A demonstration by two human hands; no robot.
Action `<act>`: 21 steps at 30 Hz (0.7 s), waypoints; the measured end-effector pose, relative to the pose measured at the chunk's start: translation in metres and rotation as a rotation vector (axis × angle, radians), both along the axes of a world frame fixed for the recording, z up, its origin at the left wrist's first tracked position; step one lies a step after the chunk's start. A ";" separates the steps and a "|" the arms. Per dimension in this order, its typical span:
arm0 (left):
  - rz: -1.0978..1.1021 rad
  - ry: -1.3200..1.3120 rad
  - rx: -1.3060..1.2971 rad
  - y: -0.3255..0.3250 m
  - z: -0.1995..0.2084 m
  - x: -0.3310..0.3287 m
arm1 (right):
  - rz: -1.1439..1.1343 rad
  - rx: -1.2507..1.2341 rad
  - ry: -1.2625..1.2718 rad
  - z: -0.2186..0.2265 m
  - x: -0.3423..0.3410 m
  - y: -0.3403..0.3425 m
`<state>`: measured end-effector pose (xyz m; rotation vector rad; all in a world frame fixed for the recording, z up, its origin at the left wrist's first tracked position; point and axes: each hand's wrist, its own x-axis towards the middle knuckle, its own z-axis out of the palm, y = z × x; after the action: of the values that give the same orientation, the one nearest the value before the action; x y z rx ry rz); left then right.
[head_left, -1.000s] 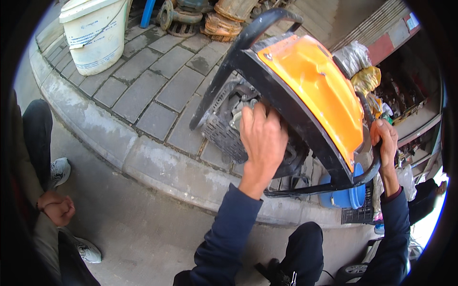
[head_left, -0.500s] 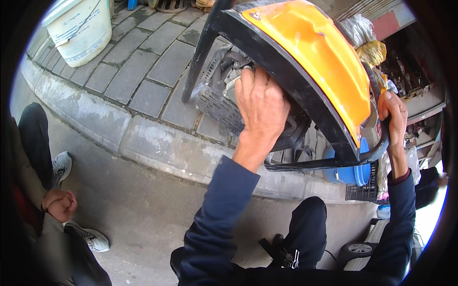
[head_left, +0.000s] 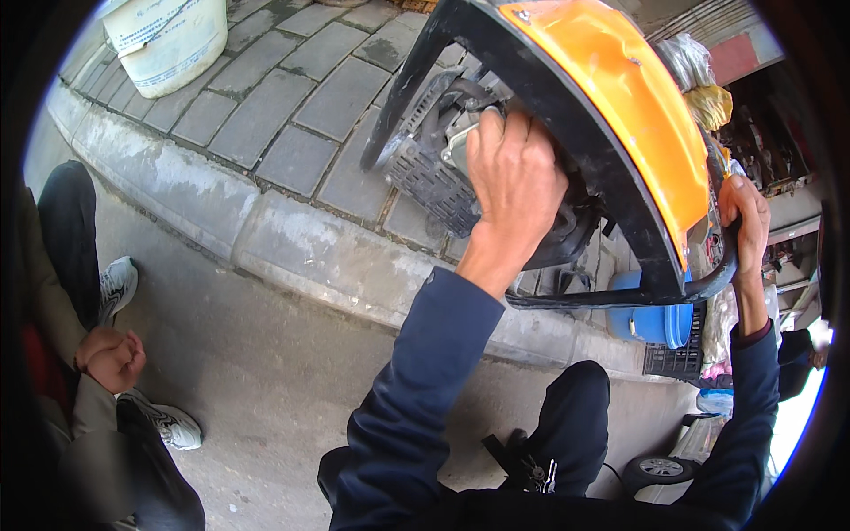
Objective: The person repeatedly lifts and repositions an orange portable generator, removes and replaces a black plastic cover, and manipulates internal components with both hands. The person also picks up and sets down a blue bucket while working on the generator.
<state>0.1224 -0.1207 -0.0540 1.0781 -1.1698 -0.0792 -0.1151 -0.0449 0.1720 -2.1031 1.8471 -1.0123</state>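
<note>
A portable generator with a dented orange tank (head_left: 620, 106) and a black frame (head_left: 567, 115) is tilted in front of me at the kerb. My left hand (head_left: 516, 173) reaches inside the frame, over the grey engine (head_left: 459, 146). Its fingers are curled down, and their tips are hidden among the engine parts, so what they grip cannot be made out. On the right, my right hand (head_left: 748, 217) is closed round the bent tube (head_left: 722, 265) at the frame's end. A slotted black guard (head_left: 438, 190) lies left of my left hand.
A white bucket (head_left: 168, 44) stands on the paving at the far left. Behind the frame's lower right sit a blue bucket (head_left: 651, 323) and a black crate (head_left: 677, 354). At the left, another person's hands (head_left: 112, 358) are folded. A wheel (head_left: 662, 466) shows lower right.
The generator and both my hands appear a little farther right. The paving, kerb and white bucket have also shifted in view. Both hands keep their places on the generator.
</note>
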 end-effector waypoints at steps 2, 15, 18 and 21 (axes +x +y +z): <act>0.021 0.024 -0.007 0.000 -0.001 -0.004 | 0.024 -0.008 -0.019 -0.001 -0.001 -0.001; 0.075 -0.073 -0.073 -0.003 -0.013 0.005 | 0.024 -0.022 0.094 0.006 -0.009 -0.004; -0.006 -0.133 0.052 0.000 -0.006 0.014 | 0.080 -0.013 -0.022 0.003 -0.018 -0.007; -0.138 -0.087 0.103 0.006 0.005 0.022 | 0.144 -0.046 -0.029 0.002 -0.027 -0.010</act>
<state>0.1444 -0.1147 -0.0493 1.0991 -1.3299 -0.2045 -0.1416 -0.0548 0.1740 -2.1994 1.6467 -1.0538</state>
